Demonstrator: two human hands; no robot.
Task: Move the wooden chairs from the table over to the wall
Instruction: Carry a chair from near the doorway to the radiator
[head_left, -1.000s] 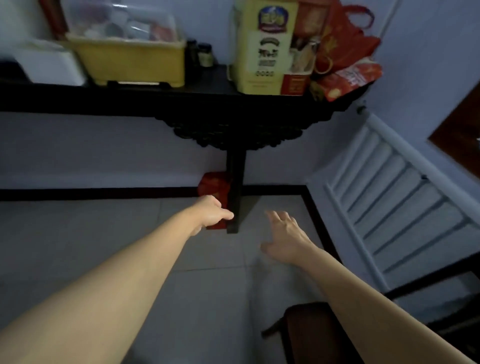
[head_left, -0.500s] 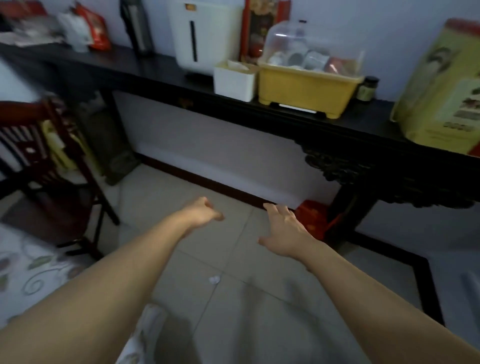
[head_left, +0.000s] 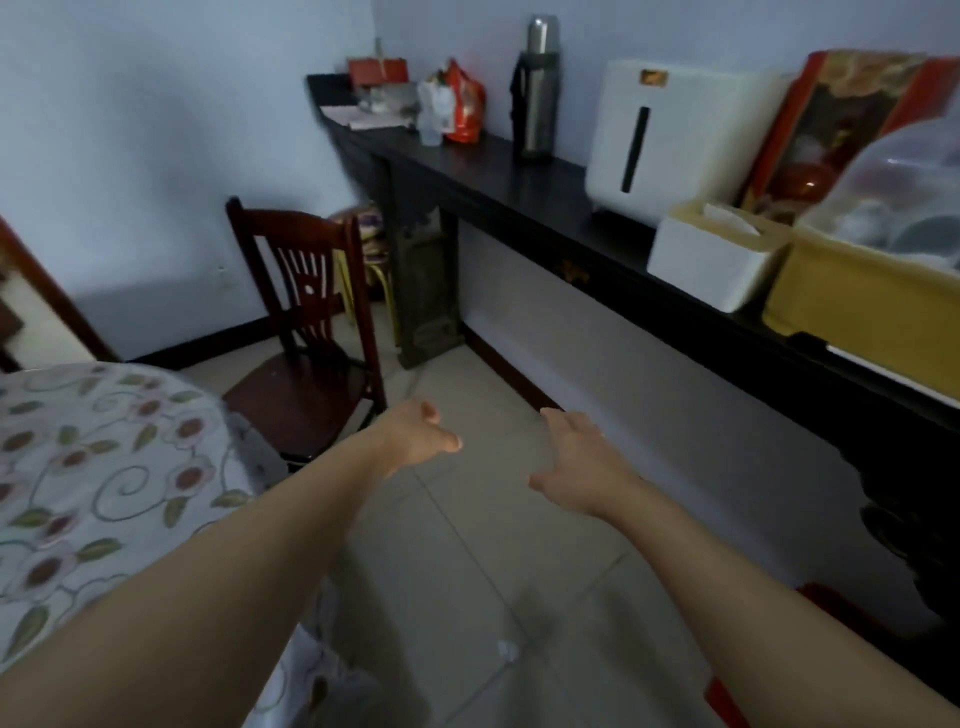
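Note:
A dark red wooden chair (head_left: 306, 332) with a slatted back stands at the far edge of the table (head_left: 88, 467), which wears a floral cloth. Its seat faces the table. My left hand (head_left: 415, 439) hangs in the air just right of the chair's seat, fingers loosely curled, holding nothing. My right hand (head_left: 579, 462) is stretched out over the tiled floor, fingers apart and empty, a short way from the wall (head_left: 649, 395) under the long shelf.
A long black console table (head_left: 519, 192) runs along the right wall, carrying a thermos (head_left: 537, 88), a white appliance (head_left: 675, 140), a tissue box (head_left: 717, 254) and a yellow bin (head_left: 862, 306). A stool with a cushion (head_left: 369, 234) sits in the far corner. Tiled floor lies between table and wall.
The view has swung left from the right corner to the table and chair. Both hands stay outstretched and empty; the chair has come into full view beside my left hand.

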